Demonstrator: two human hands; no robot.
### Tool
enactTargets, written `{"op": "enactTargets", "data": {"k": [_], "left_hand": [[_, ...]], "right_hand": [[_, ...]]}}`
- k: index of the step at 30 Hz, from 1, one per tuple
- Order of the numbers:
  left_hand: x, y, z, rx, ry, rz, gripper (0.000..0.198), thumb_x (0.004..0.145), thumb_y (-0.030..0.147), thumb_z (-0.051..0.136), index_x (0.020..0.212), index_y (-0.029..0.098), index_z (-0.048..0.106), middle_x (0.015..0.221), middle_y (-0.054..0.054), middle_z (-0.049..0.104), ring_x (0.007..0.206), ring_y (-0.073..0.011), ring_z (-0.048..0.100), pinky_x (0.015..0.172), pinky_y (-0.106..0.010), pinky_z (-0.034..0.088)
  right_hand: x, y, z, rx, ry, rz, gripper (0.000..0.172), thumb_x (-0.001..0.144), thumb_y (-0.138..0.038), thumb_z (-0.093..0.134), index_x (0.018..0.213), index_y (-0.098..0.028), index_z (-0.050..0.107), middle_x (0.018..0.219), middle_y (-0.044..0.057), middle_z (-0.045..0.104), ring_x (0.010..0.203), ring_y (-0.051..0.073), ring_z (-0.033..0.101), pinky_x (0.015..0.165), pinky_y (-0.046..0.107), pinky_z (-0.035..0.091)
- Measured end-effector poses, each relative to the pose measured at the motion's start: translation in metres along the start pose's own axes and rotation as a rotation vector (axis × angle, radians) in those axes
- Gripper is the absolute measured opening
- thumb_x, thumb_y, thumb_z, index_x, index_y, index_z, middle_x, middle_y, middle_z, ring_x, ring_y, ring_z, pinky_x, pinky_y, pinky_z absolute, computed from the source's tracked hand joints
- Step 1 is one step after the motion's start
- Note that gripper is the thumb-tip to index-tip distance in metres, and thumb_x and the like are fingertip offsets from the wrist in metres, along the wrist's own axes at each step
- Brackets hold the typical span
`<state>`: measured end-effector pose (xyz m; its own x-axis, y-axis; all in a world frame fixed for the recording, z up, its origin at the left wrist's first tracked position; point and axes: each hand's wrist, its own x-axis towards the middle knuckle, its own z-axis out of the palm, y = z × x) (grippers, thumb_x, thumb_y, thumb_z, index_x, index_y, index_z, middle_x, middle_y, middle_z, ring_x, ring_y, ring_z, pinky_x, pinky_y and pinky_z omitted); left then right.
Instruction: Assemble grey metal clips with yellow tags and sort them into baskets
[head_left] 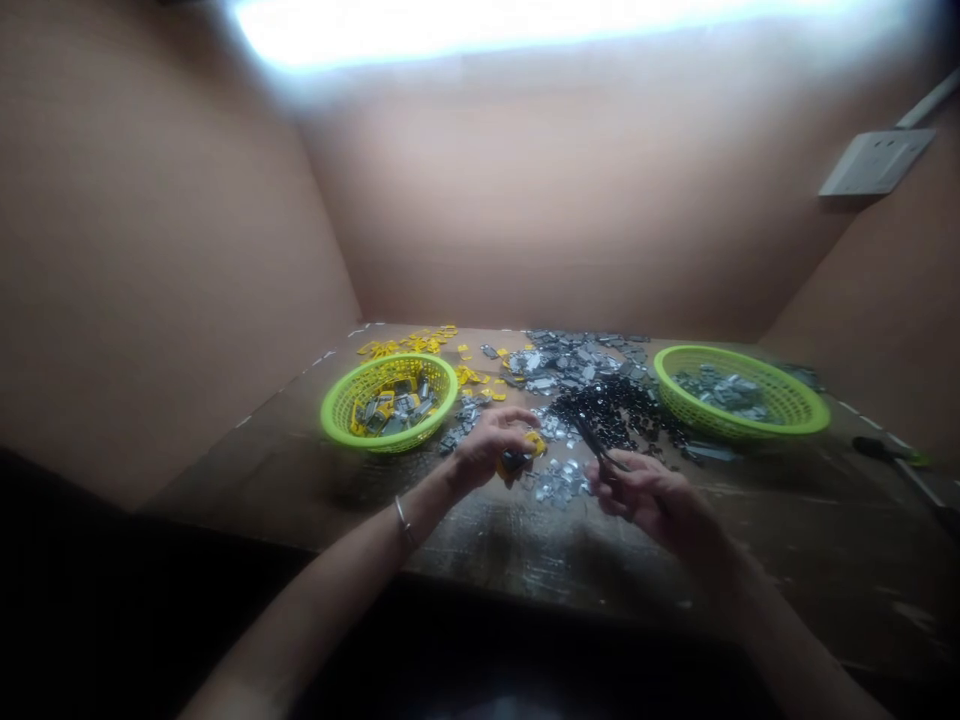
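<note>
My left hand [491, 446], with a bracelet on its wrist, is closed round a yellow and dark part [517, 460] at the middle of the table. To its right, my right hand [637, 488] grips a dark slender tool [592, 440], probably tweezers, whose tip points up and left over the small parts. The tool and the held part are apart. Small silver pieces [561, 482] lie between and just beyond the hands. A heap of small black pieces [615, 410] spreads behind the tool.
A green basket [330, 415] with yellow and grey parts stands left, another green basket [817, 415] with silver parts right. Behind lie yellow pieces [405, 342] and grey pieces [577, 355] on the table [285, 470]. Walls enclose three sides; a socket [876, 163] is at right.
</note>
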<state>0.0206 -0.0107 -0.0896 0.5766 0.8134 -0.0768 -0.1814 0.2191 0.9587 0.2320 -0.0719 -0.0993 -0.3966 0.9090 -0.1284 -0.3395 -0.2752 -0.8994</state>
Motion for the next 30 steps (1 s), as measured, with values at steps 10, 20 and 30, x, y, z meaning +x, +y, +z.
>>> {"op": "enactTargets", "data": {"k": [10,20,30], "left_hand": [[-0.001,-0.001,-0.011,0.1,-0.021,-0.024,0.042,0.057,0.014,0.054,0.098,0.008,0.045,0.054,-0.003,0.056,0.038,-0.0107,0.049,0.032,-0.019,0.036],[-0.006,0.002,-0.005,0.132,-0.082,-0.038,0.037,0.057,0.01,0.054,0.093,0.008,0.047,0.058,-0.004,0.057,0.042,-0.0095,0.051,0.038,-0.019,0.038],[-0.012,-0.003,-0.008,0.194,-0.077,-0.022,0.035,0.057,0.012,0.056,0.091,0.01,0.047,0.059,-0.003,0.056,0.043,-0.0084,0.05,0.037,-0.018,0.036]], "right_hand": [[-0.003,-0.005,0.003,-0.607,-0.037,0.036,0.018,0.06,-0.028,0.056,0.07,-0.015,0.05,0.077,0.002,0.05,0.07,0.015,0.046,0.058,0.025,0.036],[0.0,-0.013,0.006,-0.776,-0.15,0.044,0.048,0.061,-0.027,0.06,0.104,-0.017,0.04,0.082,0.004,0.054,0.075,0.016,0.05,0.062,0.028,0.04],[0.008,-0.012,0.012,-1.346,-0.214,-0.162,0.023,0.073,-0.037,0.044,0.071,-0.018,0.057,0.06,-0.001,0.05,0.055,0.01,0.042,0.052,0.022,0.032]]}}
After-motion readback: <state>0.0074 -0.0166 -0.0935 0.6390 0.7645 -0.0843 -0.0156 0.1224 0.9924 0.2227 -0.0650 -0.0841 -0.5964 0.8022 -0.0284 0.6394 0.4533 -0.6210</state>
